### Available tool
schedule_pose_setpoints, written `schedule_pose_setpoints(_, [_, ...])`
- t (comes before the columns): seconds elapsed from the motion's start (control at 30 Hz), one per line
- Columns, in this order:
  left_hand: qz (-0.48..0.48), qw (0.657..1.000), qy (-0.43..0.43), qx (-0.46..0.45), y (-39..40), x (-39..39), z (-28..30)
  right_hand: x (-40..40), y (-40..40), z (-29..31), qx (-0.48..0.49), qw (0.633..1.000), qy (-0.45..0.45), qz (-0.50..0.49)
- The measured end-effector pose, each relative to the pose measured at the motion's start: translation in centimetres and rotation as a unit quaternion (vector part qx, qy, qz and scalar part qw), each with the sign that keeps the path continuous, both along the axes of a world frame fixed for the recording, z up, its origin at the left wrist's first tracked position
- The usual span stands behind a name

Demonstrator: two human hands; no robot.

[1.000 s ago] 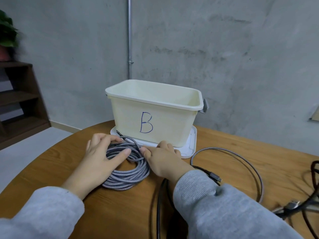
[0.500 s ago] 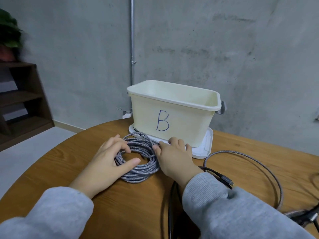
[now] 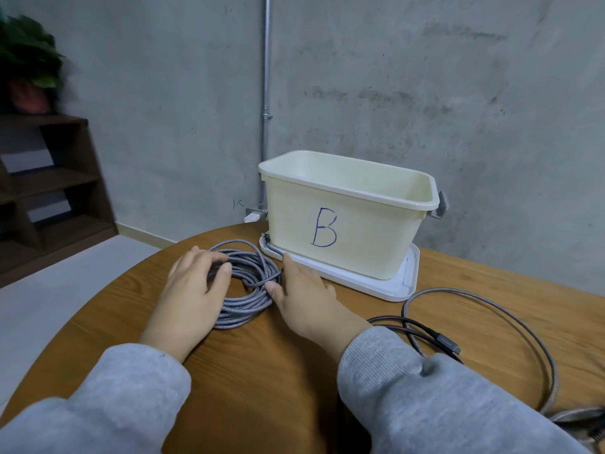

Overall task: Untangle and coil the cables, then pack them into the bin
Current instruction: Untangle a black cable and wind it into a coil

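Head cam: cream bin point(image 3: 347, 237) marked "B" in blue stands on its white lid point(image 3: 370, 283) at the far side of the round wooden table point(image 3: 268, 348). From this angle only the upper inner walls of the bin show; can't tell what's at the bottom. No cable over the rim.

Coiled grey braided cable point(image 3: 248, 286) lies flat on the table just left of the lid, its plug end up on the lid's near-left corner, touching the bin wall. Left hand point(image 3: 193, 293) lies over the coil's left side w/ fingers loosely spread, tips resting on the strands. Right hand point(image 3: 304, 293) sits at the coil's right edge, thumb and forefinger against the strands; whether it pinches them I can't tell.

A 2nd grey cable point(image 3: 510, 316) loops loose on the table to the right, a dark cable point(image 3: 422, 332) w/ its plug inside that loop, near the right sleeve.
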State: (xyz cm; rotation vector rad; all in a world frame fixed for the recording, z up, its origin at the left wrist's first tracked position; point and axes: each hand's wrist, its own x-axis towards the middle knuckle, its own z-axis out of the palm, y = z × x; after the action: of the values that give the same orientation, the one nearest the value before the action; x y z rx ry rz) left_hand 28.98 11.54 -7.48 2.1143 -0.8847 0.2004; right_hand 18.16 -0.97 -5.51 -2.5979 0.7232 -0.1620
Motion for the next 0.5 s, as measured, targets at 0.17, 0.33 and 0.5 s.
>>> schedule_pose_setpoints(0.17, [-0.016, 0.999, -0.019, -0.035, 0.0, -0.5, 0.1, -0.1, 0.0, 0.2, -0.001, 1.000, -0.015, -0.024])
schedule_pose_setpoints(0.33, [-0.018, 0.998, -0.039, -0.052, 0.1, -1.1, 0.1, -0.8, 0.5, 0.7, 0.000, 1.000, -0.016, -0.024])
schedule_pose_setpoints(0.5, [-0.023, 0.996, -0.047, -0.077, 0.4, -2.6, 0.4, -1.6, 1.3, 1.7, 0.002, 1.000, -0.023, -0.018])
